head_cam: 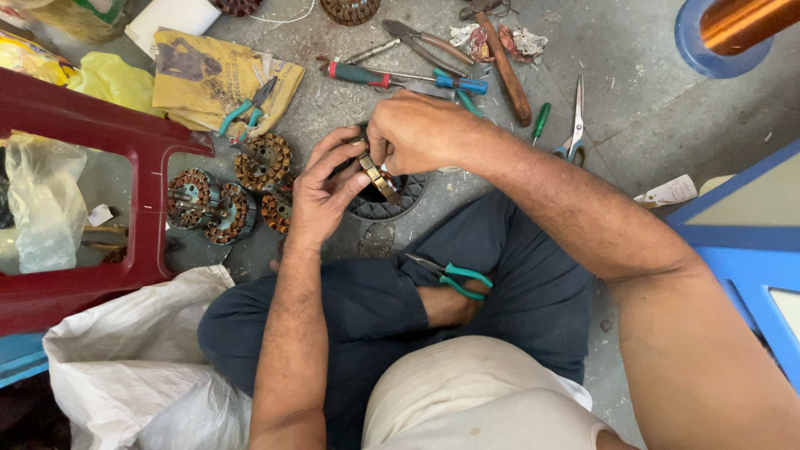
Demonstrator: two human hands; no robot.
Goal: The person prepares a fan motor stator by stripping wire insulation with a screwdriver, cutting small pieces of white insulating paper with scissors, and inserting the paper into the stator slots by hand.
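My left hand (321,193) and my right hand (417,133) meet over a small brass-coloured motor part (377,177), both gripping it with the fingertips. Under the hands lies a round black slotted motor piece (379,204) on the grey floor. I sit cross-legged in dark trousers, and green-handled pliers (454,277) rest on my leg. Several copper-wound stators (229,196) lie just left of my left hand.
Screwdrivers (392,79), a wooden-handled hammer (504,67), pliers and scissors (575,125) lie on the floor ahead. A dark red plastic stool (92,133) stands left, white sacks (133,358) lower left, blue frames (750,250) right, a copper wire spool (742,25) top right.
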